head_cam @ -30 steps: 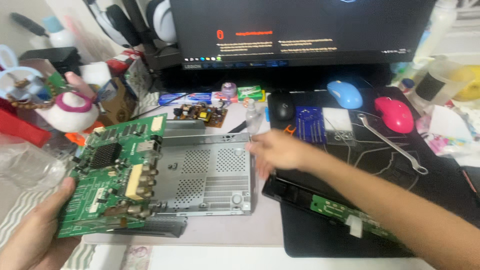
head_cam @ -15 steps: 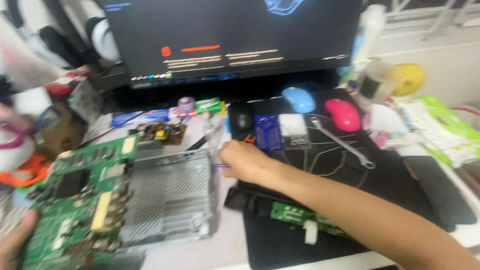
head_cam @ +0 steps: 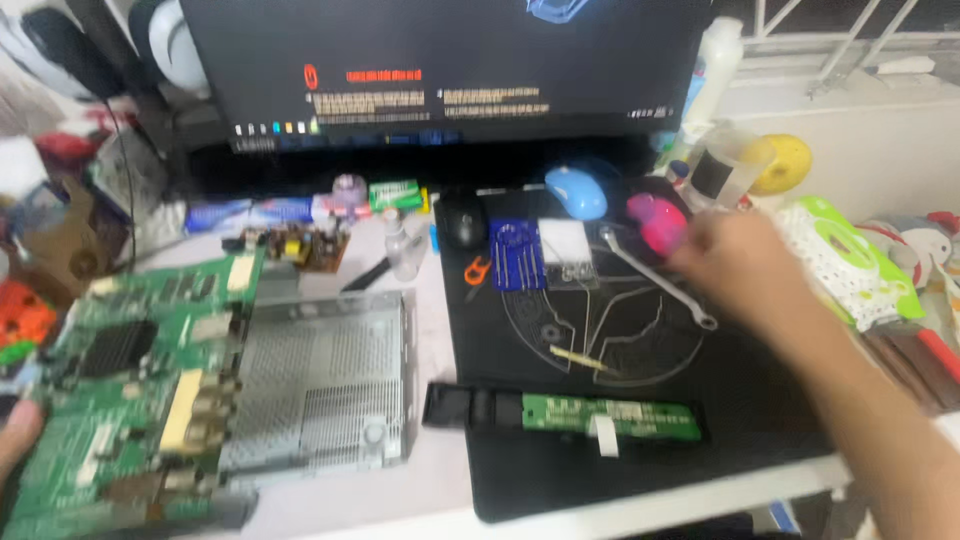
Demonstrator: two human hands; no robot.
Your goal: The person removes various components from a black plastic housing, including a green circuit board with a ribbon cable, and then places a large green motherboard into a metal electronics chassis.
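Our right hand reaches out over the black mat, blurred, hovering just past the head end of the wrench and right beside the pink mouse. We cannot tell how wide the fingers are spread; nothing looks pinched in them. To do this reach well, we judge we should come down on the wrench shaft flat and from above, keeping the wrist clear of the pink mouse and the blue mouse further off. The forearm runs in from the lower right, elbow out of frame, wrist roughly straight, palm facing down.

Our left hand shows only at the edge: fingertips touch the near corner of the green circuit board, apparently holding it, the grip itself hidden. The board lies partly over the grey metal case, which sits well to the left of the reaching hand. Below the right wrist, nearer us, a narrow green strip board lies in a black tray on the mat. We should keep the board steady while the other arm stretches.
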